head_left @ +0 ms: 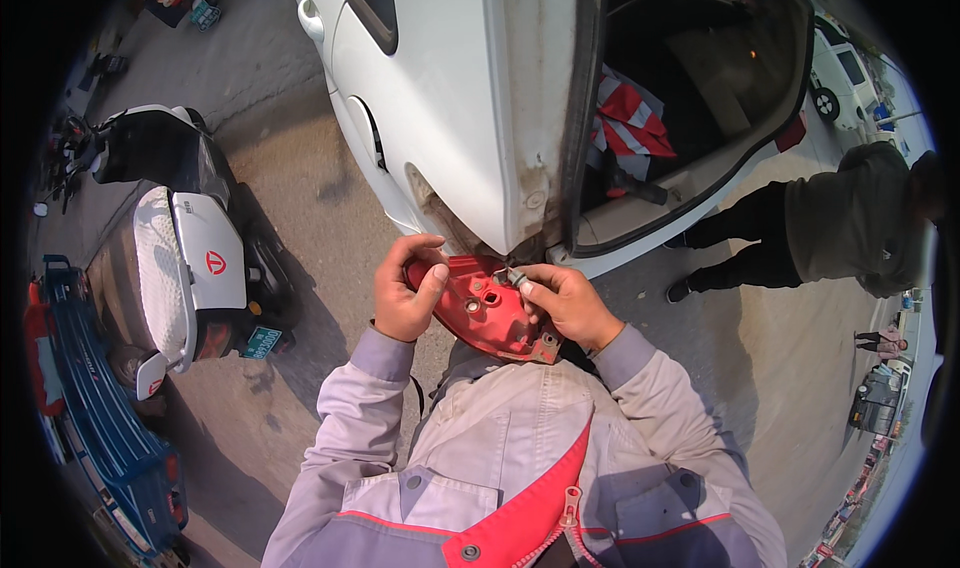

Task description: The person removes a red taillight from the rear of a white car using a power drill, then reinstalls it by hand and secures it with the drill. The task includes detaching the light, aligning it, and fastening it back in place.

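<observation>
A red tail light [482,320] is held close to my body, its back side with round holes and a metal bracket facing up. My left hand [406,293] grips the light's left end, thumb on top and fingers curled round the edge. At the light's upper right, my right hand [562,303] pinches a small grey bulb socket [517,277] between thumb and fingers. Thin wiring seems to run from the socket toward the car. Just beyond is the rear corner of a white car [450,98], with an open recess [440,208] in the bodywork.
The car's boot [690,78] stands open, with a red-and-white striped item [632,118] inside. On the right a person in dark clothes [845,218] stands close to the car. A white scooter [190,258] and a blue three-wheeled cart [110,418] are parked on the left.
</observation>
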Motion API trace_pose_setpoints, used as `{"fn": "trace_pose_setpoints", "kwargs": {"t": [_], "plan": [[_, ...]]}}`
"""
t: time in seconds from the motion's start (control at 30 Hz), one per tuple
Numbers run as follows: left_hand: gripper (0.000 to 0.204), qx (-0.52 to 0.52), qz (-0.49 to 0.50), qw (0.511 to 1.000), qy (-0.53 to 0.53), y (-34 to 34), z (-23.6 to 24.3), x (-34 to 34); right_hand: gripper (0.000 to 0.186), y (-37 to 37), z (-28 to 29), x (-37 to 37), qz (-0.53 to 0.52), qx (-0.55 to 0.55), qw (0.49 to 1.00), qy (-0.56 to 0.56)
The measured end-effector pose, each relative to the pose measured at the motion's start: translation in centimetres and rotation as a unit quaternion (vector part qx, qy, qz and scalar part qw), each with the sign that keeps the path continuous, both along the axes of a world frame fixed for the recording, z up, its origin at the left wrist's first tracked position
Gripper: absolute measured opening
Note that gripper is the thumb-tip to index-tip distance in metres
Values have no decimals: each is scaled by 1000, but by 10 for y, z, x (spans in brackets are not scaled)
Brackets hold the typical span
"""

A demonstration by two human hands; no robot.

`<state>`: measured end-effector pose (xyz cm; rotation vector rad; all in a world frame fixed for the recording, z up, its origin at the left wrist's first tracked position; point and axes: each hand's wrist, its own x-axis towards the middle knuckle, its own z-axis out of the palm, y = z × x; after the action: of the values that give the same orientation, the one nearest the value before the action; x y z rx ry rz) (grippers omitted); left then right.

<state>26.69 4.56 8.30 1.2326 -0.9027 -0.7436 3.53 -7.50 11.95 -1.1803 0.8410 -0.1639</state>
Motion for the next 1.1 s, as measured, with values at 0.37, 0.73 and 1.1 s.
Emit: {"fn": "trace_pose_setpoints", "kwargs": {"t": [0.37,0.73,1.1], "plan": [[34,-97,47,891,-440,-13,39,-3,36,8,8,0,31,-139,989,51],[28,-27,-3,855,-518,-7,54,-9,40,3,14,6,94,-300,947,67],[40,26,80,847,-525,3,47,-42,39,19,-1,-9,51,-256,965,37]]}}
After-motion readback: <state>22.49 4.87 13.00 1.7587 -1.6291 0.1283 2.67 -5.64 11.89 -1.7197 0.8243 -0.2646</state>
